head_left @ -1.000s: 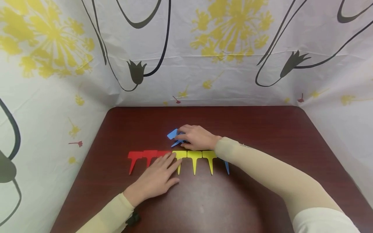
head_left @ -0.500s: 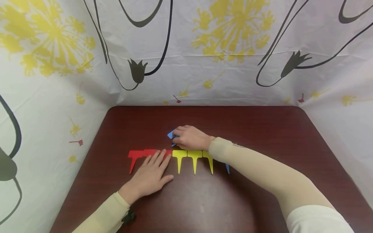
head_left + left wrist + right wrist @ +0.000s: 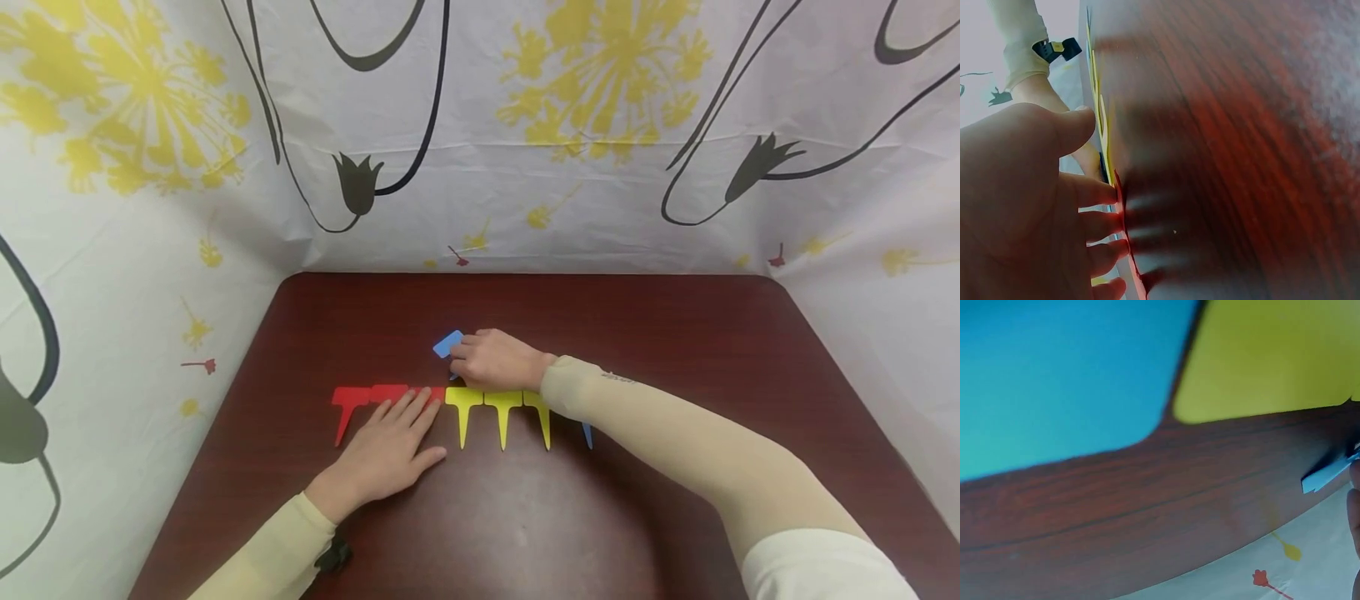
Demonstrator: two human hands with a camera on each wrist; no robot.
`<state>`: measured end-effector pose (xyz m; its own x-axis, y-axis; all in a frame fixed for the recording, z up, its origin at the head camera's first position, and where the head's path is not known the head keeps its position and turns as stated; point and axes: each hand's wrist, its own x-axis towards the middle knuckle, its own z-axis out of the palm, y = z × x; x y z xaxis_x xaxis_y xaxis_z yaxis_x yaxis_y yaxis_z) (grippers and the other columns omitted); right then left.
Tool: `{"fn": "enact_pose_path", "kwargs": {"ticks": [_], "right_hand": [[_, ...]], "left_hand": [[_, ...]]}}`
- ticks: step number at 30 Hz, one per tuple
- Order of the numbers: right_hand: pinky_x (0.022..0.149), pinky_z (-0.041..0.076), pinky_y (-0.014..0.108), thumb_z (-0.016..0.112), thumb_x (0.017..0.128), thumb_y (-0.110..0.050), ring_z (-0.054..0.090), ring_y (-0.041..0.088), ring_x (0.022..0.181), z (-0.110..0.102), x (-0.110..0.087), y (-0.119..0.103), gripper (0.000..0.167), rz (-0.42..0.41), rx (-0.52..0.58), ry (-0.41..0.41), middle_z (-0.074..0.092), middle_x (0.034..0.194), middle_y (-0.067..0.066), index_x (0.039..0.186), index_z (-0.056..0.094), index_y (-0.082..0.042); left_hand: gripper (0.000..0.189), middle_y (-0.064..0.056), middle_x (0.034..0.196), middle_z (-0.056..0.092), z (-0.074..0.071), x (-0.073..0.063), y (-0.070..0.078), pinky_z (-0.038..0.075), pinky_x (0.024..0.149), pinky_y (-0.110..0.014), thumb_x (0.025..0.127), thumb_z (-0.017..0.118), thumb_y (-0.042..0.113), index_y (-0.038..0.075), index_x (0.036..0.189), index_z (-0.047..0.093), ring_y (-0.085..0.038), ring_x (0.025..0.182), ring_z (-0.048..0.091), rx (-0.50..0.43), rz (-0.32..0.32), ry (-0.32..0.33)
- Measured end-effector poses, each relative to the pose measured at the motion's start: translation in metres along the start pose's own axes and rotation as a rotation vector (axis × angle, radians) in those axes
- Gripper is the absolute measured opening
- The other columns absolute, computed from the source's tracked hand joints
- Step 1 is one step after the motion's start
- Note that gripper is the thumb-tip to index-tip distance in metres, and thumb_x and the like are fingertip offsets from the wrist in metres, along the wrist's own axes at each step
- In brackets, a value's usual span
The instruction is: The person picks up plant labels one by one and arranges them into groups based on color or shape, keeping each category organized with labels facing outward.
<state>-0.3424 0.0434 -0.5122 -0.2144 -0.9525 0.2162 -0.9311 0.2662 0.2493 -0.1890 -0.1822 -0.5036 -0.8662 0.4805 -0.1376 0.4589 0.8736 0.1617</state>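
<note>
Red T-shaped plant labels (image 3: 351, 397), yellow plant labels (image 3: 502, 402) and a blue plant label (image 3: 587, 435) lie in one row across the table, heads side by side, stems toward me. My left hand (image 3: 390, 454) lies with straight, spread fingers, its fingertips on the red labels. Behind the row, my right hand (image 3: 502, 360) pinches at a loose blue plant label (image 3: 448, 343) with curled fingers; part of it is hidden under the hand. In the right wrist view, fingers (image 3: 1354, 519) show at the edge beside the loose blue label (image 3: 1327, 476). My right sleeve covers much of the row's blue label.
The dark red-brown table (image 3: 495, 517) has rounded far corners. White cloth (image 3: 480, 208) with yellow and grey flower prints hangs behind it and along both sides. A dark wrist device (image 3: 333, 554) sits under my left sleeve.
My left hand has slid left, off the yellow label onto the red ones. The fingers of my right hand have drawn in at the loose blue label.
</note>
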Motion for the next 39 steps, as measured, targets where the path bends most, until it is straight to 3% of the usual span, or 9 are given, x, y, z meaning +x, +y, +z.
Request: {"fn": "enact_pose_path", "kwargs": {"ticks": [5,11,16,26,39], "right_hand": [[0.067,0.053,0.026,0.058,0.093,-0.008,0.057,0.015,0.075,-0.006,-0.004,0.002,0.015,-0.039,-0.026,0.032,0.064,0.088,-0.001,0.087,0.071,-0.013],[0.064,0.055,0.024,0.065,0.096,-0.009,0.059,0.014,0.076,-0.017,-0.012,0.006,0.009,-0.077,-0.019,0.05,0.065,0.091,0.0,0.099,0.072,-0.012],[0.063,0.057,0.025,0.064,0.098,-0.007,0.065,0.012,0.08,-0.027,-0.02,0.008,0.011,-0.069,-0.001,0.073,0.069,0.097,0.002,0.106,0.07,-0.011],[0.058,0.054,0.024,0.063,0.099,-0.006,0.068,0.01,0.077,-0.044,-0.038,0.011,0.013,-0.055,0.017,0.102,0.072,0.092,0.001,0.11,0.067,-0.009],[0.049,0.046,0.02,0.066,0.094,-0.005,0.064,0.008,0.068,-0.054,-0.064,0.009,0.014,-0.021,0.043,0.107,0.069,0.084,-0.001,0.107,0.063,-0.01]], "left_hand": [[0.078,-0.01,0.164,0.028,-0.002,0.0,0.001,0.024,0.117,-0.057,0.098,0.053,0.059,0.012,0.158,0.034,-0.034,0.15,0.024,-0.017,-0.004,-0.004],[0.079,-0.009,0.164,0.028,-0.003,0.001,0.0,0.024,0.117,-0.056,0.097,0.054,0.059,0.013,0.158,0.034,-0.034,0.15,0.023,-0.024,-0.013,-0.024],[0.079,-0.009,0.164,0.028,-0.004,0.001,-0.002,0.025,0.117,-0.056,0.097,0.054,0.06,0.014,0.158,0.035,-0.033,0.15,0.024,-0.012,-0.009,-0.03],[0.078,-0.008,0.163,0.03,-0.005,0.001,-0.002,0.026,0.117,-0.056,0.096,0.056,0.059,0.015,0.157,0.037,-0.033,0.149,0.026,-0.015,-0.007,-0.028],[0.074,-0.008,0.162,0.033,-0.009,0.002,-0.001,0.028,0.117,-0.053,0.096,0.058,0.056,0.015,0.156,0.041,-0.032,0.149,0.028,-0.039,-0.007,-0.024]]}}
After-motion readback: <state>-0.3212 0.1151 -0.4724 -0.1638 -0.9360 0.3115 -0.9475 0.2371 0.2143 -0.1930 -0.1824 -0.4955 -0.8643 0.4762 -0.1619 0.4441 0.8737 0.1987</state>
